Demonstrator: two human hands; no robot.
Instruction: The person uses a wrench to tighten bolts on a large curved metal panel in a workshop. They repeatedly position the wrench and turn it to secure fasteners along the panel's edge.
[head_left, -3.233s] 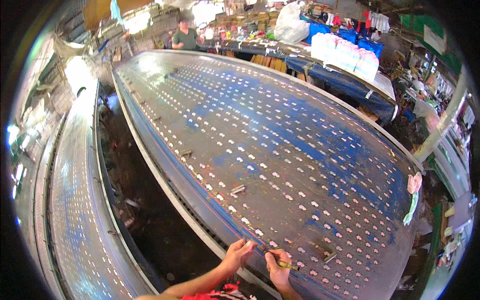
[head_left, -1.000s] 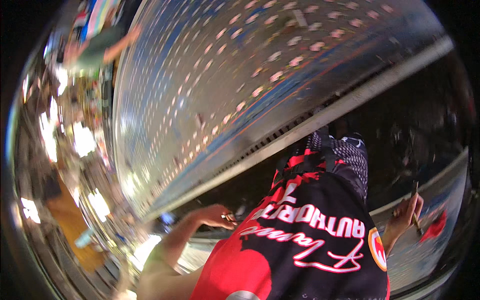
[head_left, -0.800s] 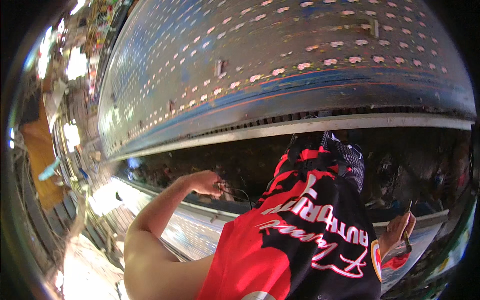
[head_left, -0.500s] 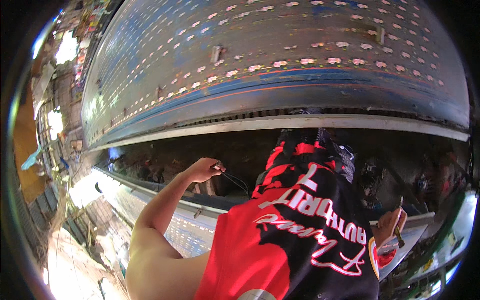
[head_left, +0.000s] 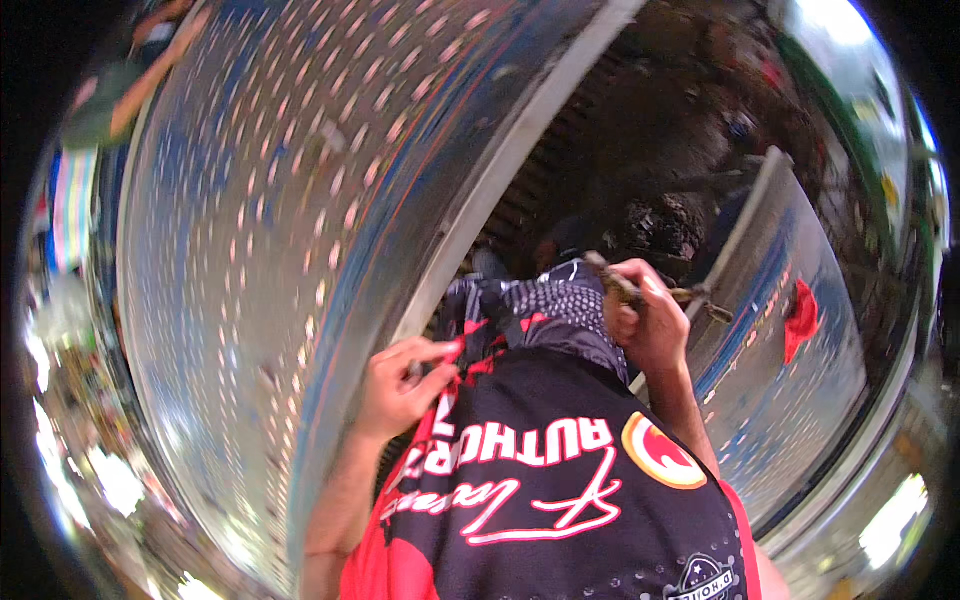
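My right hand (head_left: 652, 318) is closed around a worn, brownish metal tool (head_left: 690, 296) with a long, narrow shape. The tool's exact kind is unclear from this blurred view. It crosses my fist in front of my black and red patterned clothing (head_left: 540, 400). My left hand (head_left: 405, 388) is lower and to the left, beside the pale edge of a big perforated panel (head_left: 260, 250). Its thumb and forefinger come close together around a small dark thing, too small to name.
A pale rail (head_left: 520, 130) borders the panel. Beyond it lies a dark gap with a dark lumpy heap (head_left: 665, 225). At right stands another perforated panel (head_left: 790, 400) bearing a red cloth (head_left: 801, 320). Another person's arm (head_left: 155, 85) reaches along the panel's upper left.
My view has swung, so the big panel now stands at left. Both hands have come in closer to my body. The thin wire loop earlier at my left hand no longer shows.
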